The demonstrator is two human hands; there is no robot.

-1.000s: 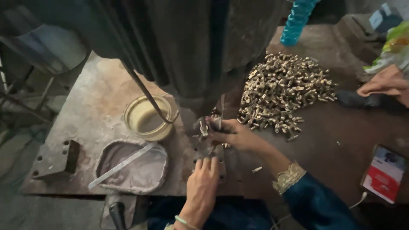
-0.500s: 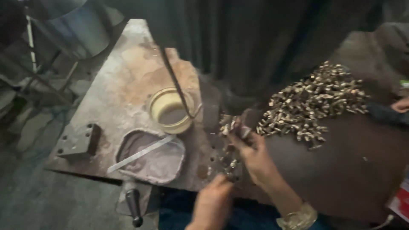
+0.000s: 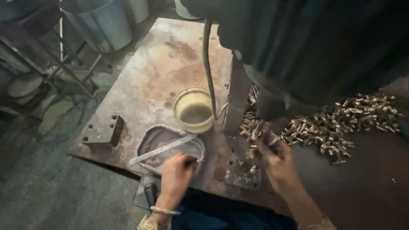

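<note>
My right hand point(image 3: 276, 161) pinches a small metal part point(image 3: 256, 134) and holds it up under the dark machine head point(image 3: 272, 104), just above a small fixture plate point(image 3: 243, 172) with loose parts on it. My left hand point(image 3: 177, 173) rests on the near rim of a shallow grey metal tray point(image 3: 149, 138). Its fingers curl into the tray, and what they hold is hidden. A flat metal strip point(image 3: 162, 149) lies across the tray. A heap of small brass-coloured parts point(image 3: 341, 123) lies to the right of the machine.
A round bowl of yellowish liquid point(image 3: 194, 111) stands behind the tray, with a thin bent rod point(image 3: 207, 64) reaching down to it. A drilled steel block point(image 3: 102, 130) sits at the rusty plate's left edge. Metal buckets point(image 3: 106, 21) stand beyond. A dark handle point(image 3: 150, 194) sticks out below the tray.
My left hand has moved left from the fixture plate to the tray's rim. My right hand stays under the machine head with the small part. The view has swung left and closer.
</note>
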